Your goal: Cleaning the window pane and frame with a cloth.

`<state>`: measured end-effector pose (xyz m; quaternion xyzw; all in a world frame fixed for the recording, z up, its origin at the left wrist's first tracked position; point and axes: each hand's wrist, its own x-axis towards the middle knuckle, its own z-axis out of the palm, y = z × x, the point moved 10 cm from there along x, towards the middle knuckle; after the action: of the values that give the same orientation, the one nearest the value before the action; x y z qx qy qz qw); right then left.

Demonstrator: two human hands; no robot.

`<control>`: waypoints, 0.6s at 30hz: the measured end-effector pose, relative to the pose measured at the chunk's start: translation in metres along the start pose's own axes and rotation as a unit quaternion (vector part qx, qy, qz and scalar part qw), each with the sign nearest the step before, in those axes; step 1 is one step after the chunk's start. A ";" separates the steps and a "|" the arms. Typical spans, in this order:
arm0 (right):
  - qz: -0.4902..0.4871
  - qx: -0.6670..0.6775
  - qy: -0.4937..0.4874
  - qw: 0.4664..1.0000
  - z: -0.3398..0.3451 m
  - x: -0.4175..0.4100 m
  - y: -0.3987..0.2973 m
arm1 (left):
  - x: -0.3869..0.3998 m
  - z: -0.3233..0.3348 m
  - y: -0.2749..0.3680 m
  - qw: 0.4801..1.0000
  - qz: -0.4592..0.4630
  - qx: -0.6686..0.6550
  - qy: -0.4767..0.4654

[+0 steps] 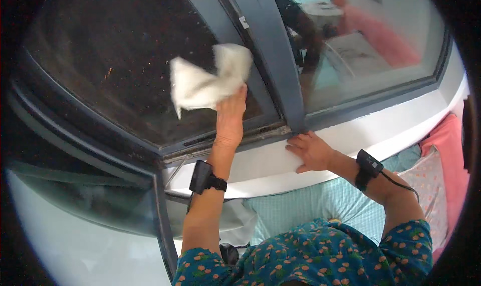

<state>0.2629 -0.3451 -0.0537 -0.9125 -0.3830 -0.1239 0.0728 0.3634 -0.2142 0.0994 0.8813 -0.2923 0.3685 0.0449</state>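
Note:
A white cloth [210,79], blurred and loosely folded, is in my left hand [230,115]. It reaches across the dark window opening [124,60] and overlaps the grey window frame [225,26]. Whether the cloth touches the frame, I cannot tell. My right hand [312,150] lies with spread fingers on the white windowsill [349,135], its fingertips by the foot of the grey mullion [287,90]. Nothing is in that hand. Dirt shows along the bottom frame track [233,143].
An opened glass sash [94,226] stands at my left, with a metal stay [178,171] near its corner. On the right, a closed pane [375,53] reflects a room. Below the sill lie green checked bedding [297,211] and a pink cushion or fabric [445,158].

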 end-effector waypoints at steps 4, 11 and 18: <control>-0.002 0.007 0.020 1.000 0.003 -0.001 0.004 | -0.035 0.007 -0.060 0.983 -0.097 -0.147 -0.047; -0.006 0.018 0.032 0.999 0.003 -0.001 0.006 | -0.058 -0.101 -0.208 0.929 -0.238 -0.005 0.282; 0.001 0.010 0.005 1.000 0.007 -0.002 0.006 | -0.032 -0.033 -0.076 0.954 -0.129 -0.180 0.200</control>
<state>0.2673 -0.3492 -0.0607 -0.9114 -0.3831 -0.1251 0.0838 0.3666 -0.1263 0.1126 0.7970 -0.2222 0.4698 0.3078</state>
